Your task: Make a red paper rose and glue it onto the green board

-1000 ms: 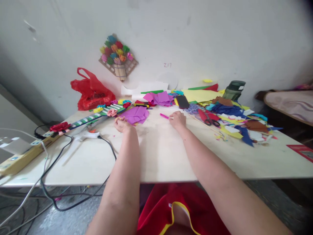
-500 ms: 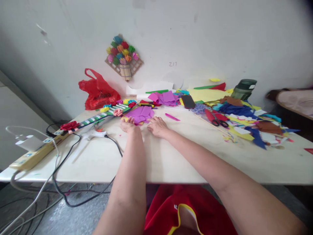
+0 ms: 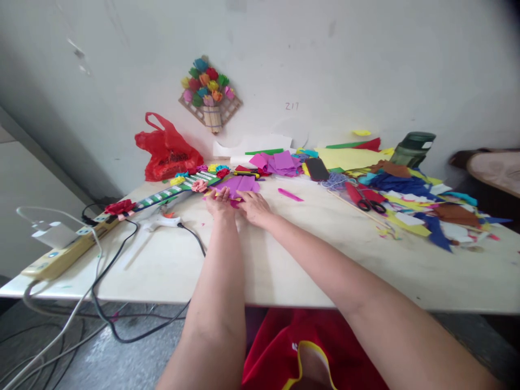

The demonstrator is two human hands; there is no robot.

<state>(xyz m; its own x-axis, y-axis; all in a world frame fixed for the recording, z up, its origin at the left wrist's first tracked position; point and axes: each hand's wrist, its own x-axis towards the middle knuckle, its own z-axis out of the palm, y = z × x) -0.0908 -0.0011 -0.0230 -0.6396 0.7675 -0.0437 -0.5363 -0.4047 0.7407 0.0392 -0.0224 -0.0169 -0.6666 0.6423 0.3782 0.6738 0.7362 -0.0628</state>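
You're looking at a small stack of purple paper squares [image 3: 239,185], lying flat w/ edges fanned unevenly, on the pale bench [image 3: 284,254] near its far side, approx centre-left. Near edge is partly hidden under both fingertips; sheets look thin, matte, uncreased.

Your left hand [image 3: 220,204] & right hand [image 3: 252,207] sit side by side on the purple paper stack [image 3: 239,186] mid-counter [image 3: 284,254], pink strip [image 3: 290,194] just right, glue gun [image 3: 162,221] left.

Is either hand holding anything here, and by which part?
Both the left hand and right hand rest on the near edge of the purple paper stack; whether the fingers actually pinch it cannot be told.
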